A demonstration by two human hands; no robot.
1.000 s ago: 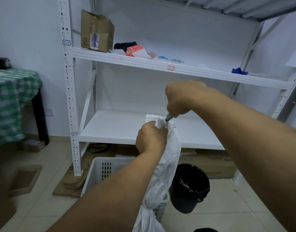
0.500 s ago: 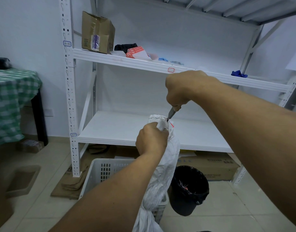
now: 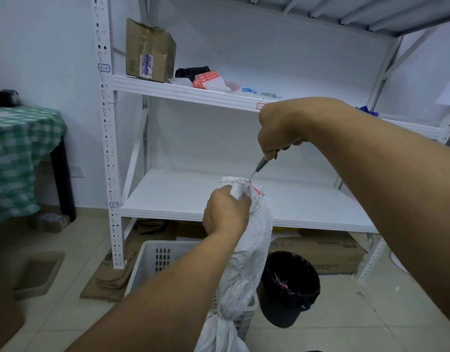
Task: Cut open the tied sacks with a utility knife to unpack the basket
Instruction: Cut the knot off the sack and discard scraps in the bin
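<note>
At the gathered neck of the white sack, right where a red tie shows against the bunched cloth, sits the point my next cut turns on: the tip of the utility knife meets the mouth of the sack from above and to the right, its blade slanting down and leftward toward my other fist. The sack hangs upright, its long axis running nearly straight down from the neck, past a second knotted waist lower down, over the white basket on the floor. My left hand is the nearer of the two to the sack; its grip is clamped around the neck just below the tie, knuckles toward me, arm reaching up from below left. My right hand is above and to the right, fist closed tight on the knife handle, wrist bent down, forearm coming in from the right. As I judge it, the blade should draw up and away from my left fingers, which lie close under the tip. Behind stands the white shelf rack, and the black bin is just beside the basket.
</note>
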